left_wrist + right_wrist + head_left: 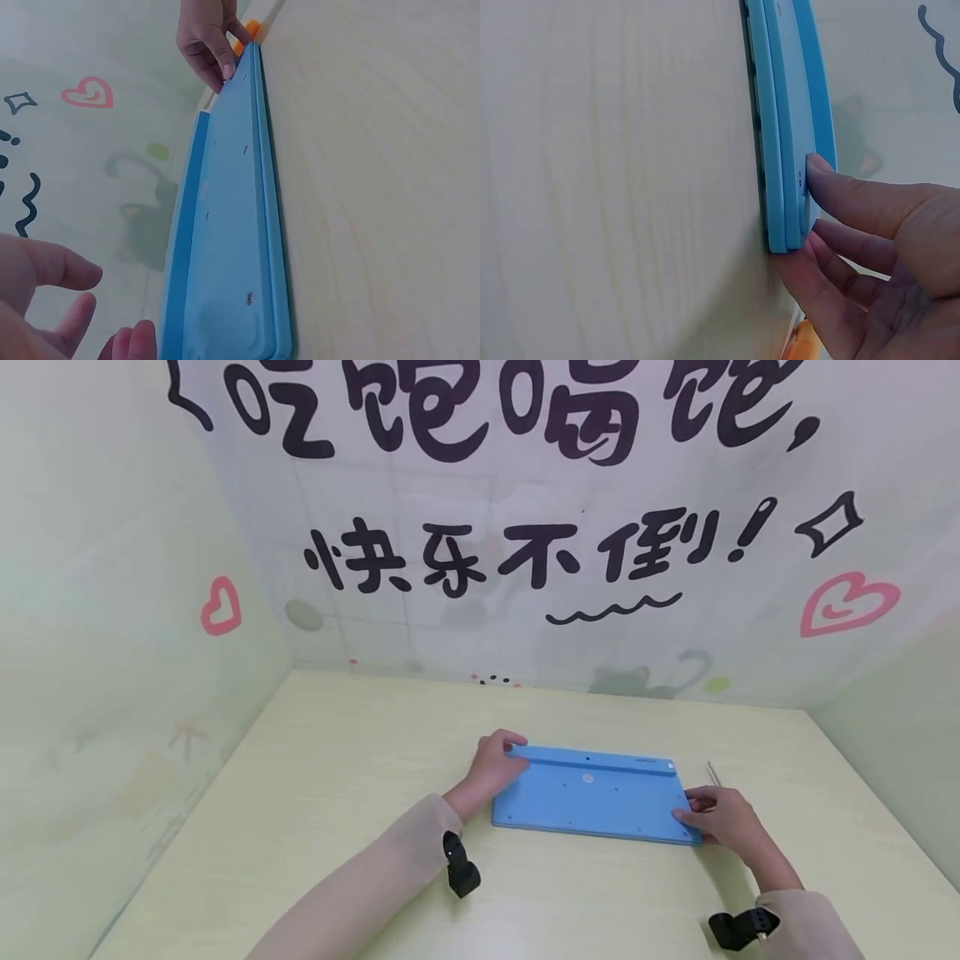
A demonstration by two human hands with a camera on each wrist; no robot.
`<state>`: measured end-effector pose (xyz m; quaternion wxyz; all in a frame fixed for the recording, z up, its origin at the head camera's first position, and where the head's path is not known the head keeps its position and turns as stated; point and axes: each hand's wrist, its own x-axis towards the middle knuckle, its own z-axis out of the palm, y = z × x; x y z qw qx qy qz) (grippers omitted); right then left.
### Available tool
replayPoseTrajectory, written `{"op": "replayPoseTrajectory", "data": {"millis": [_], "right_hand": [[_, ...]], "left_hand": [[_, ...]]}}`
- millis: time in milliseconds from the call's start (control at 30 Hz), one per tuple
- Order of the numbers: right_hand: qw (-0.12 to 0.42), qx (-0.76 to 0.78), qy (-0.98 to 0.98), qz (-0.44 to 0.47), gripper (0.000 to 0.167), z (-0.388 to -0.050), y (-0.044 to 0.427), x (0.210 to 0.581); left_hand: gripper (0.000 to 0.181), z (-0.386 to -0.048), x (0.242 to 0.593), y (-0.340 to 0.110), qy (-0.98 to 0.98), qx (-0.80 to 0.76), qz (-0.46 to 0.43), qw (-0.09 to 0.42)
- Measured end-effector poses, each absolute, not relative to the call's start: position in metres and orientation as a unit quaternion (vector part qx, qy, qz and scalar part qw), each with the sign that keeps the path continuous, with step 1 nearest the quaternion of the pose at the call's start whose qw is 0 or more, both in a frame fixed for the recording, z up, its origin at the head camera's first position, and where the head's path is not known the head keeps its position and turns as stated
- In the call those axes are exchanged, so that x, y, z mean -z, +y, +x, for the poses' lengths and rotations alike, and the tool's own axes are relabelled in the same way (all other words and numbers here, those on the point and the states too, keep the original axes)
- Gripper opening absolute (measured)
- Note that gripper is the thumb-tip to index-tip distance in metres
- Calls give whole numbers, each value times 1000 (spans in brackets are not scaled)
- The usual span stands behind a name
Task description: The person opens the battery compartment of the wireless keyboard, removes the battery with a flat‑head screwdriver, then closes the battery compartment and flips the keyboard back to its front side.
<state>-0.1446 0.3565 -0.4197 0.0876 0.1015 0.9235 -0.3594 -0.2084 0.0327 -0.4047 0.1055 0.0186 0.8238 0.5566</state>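
Observation:
A light-blue keyboard (592, 802) lies face down on the table, its underside with small screw holes and a raised ridge along the far edge. Key edges show beneath it in the right wrist view. My right hand (727, 818) pinches its near right corner, thumb (840, 191) on the underside and fingers below. At the far left corner is my left hand (495, 768); in the left wrist view its fingers (67, 266) are spread beside the keyboard, apart from it. Partly hidden behind the right hand, a thin metal shaft (714, 774) sticks out.
An orange handle (802, 342) lies on the table beyond the right hand. The pale wooden table (360, 752) meets a printed cloth backdrop (450, 635) at the back, with cloth walls on both sides.

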Motion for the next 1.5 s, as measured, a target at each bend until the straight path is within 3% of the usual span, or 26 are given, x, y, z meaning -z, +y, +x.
{"op": "replayPoseTrajectory", "data": {"millis": [600,1000,1500], "right_hand": [[85,365,920,117,60,-144,354,418],[77,365,921,114,60,-141,354,419],[84,364,919,126,61,-142,354,420]], "left_hand": [[22,-233,389,85,811,-521,205,169],[22,-240,394,123,823,-473,280,146],[19,-243,417,162,888,-358,271,100]]}}
